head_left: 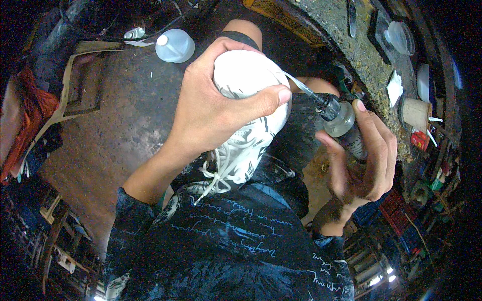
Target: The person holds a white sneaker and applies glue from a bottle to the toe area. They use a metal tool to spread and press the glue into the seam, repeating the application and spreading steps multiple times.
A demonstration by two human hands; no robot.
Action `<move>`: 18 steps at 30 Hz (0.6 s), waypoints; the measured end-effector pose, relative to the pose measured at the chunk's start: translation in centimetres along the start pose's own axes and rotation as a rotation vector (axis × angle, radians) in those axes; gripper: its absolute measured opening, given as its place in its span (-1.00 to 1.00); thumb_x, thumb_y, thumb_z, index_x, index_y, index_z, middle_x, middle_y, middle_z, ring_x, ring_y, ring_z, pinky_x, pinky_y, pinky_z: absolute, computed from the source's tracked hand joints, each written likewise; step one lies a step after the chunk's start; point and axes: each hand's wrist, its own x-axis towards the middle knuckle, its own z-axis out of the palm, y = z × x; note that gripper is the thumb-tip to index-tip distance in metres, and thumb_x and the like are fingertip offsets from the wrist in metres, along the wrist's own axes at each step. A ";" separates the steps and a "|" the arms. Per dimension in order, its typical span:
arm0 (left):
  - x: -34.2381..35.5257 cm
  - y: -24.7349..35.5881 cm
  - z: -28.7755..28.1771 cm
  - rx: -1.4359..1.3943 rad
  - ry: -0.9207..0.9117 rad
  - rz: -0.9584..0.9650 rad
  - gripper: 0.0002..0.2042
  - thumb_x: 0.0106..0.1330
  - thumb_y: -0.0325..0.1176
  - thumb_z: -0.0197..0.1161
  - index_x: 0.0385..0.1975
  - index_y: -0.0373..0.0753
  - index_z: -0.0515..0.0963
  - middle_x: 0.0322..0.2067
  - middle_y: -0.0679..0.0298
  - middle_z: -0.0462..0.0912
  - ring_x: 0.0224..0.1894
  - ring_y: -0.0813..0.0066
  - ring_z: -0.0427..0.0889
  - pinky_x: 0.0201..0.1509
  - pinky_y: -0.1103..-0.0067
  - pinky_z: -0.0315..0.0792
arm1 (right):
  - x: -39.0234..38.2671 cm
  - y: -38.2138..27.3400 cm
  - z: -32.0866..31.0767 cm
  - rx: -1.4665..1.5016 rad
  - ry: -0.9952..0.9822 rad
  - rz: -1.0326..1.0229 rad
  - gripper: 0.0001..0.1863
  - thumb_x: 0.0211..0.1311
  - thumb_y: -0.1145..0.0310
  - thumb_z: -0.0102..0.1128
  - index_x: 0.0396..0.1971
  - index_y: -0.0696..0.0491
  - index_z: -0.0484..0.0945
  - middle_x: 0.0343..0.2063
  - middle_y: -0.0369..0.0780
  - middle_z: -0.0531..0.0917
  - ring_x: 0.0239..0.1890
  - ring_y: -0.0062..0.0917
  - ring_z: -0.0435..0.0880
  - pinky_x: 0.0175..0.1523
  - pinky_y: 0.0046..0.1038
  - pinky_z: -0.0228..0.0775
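Note:
My left hand (221, 108) grips a white lace-up shoe (241, 75) by its toe end, thumb across one side and fingers round the other. The shoe has dark streaked markings, and its tied laces (218, 175) hang toward my lap. In my right hand (369, 155) is a small bottle (346, 133) with a clear shoulder, a dark body and a black collar. Its thin, pale nozzle reaches up and left, with the tip at the shoe's edge beside my left thumb. I cannot tell whether anything is flowing out.
A round, clear plastic container (174, 46) with a white cap stands on the floor at the far left. To the right, a worn bench (334, 45) carries a clear tub (400, 37), crumpled white paper (395, 89) and a red box (419, 141). A red crate (399, 215) lies lower right.

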 end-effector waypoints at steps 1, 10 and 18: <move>0.0 0.0 0.0 0.002 0.000 0.008 -0.50 0.09 -0.28 0.72 -0.09 -0.35 0.59 -0.28 0.25 0.77 -0.21 0.59 0.71 -0.06 0.58 0.60 | 0.1 0.1 0.0 0.002 0.000 -0.011 -0.37 -0.06 0.37 0.73 0.07 0.22 0.71 -0.15 -0.02 0.78 -0.18 -0.17 0.78 -0.07 -0.25 0.69; 0.1 -0.2 0.0 0.049 -0.004 0.032 -0.50 0.09 -0.27 0.72 -0.08 -0.36 0.59 -0.28 0.24 0.77 -0.21 0.58 0.71 -0.06 0.58 0.60 | -0.1 -0.2 0.2 0.013 0.016 0.028 -0.35 -0.12 0.40 0.73 0.06 0.22 0.71 -0.07 -0.02 0.81 -0.10 -0.18 0.79 0.04 -0.27 0.65; 0.2 -0.3 0.0 0.054 -0.002 0.028 -0.48 0.08 -0.26 0.72 -0.08 -0.36 0.59 -0.28 0.24 0.76 -0.22 0.58 0.71 -0.07 0.58 0.60 | -0.2 -0.2 -0.1 0.014 -0.001 0.045 -0.33 -0.18 0.44 0.74 0.05 0.24 0.71 -0.04 -0.01 0.82 -0.06 -0.18 0.80 0.11 -0.26 0.62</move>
